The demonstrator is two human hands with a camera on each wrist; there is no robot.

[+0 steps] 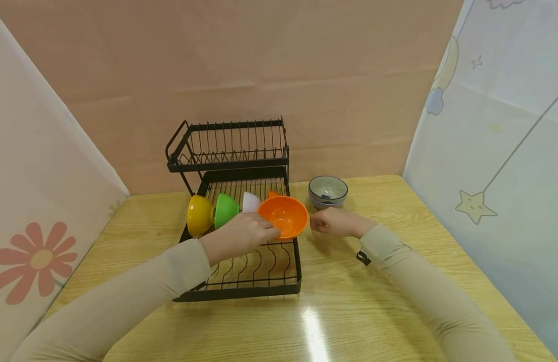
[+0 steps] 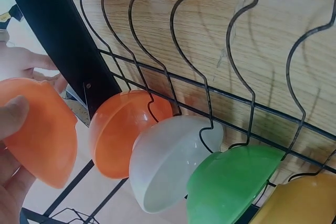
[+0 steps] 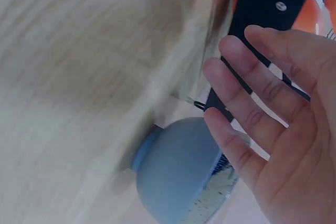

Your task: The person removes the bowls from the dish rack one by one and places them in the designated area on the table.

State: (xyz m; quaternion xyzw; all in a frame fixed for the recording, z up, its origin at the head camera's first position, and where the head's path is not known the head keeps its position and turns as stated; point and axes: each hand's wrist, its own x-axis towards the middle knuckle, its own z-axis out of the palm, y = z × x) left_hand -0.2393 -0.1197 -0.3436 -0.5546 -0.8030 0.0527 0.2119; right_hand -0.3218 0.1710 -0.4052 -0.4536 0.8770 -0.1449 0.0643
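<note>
My left hand (image 1: 242, 232) pinches an orange bowl (image 1: 288, 208) at its rim, thumb on one side. That bowl is held over the right side of a black dish rack (image 1: 237, 291), its inside facing up toward me. In the left wrist view, a second orange bowl (image 2: 128, 129) stands tilted on edge in the rack, beside a white bowl (image 2: 176, 156), a green bowl (image 2: 231, 182) and a yellow bowl (image 2: 302, 203). To the right of the rack, my right hand (image 1: 335, 222) holds nothing; its fingers are spread and relaxed in the right wrist view.
A grey-glazed bowl (image 1: 327, 189) with a dark rim sits on the wooden table (image 1: 387, 301), stacked in a bluish bowl, just behind my right hand. The rack's upper tier (image 1: 229, 165) rises at the back. Fabric walls (image 1: 260, 65) enclose the table.
</note>
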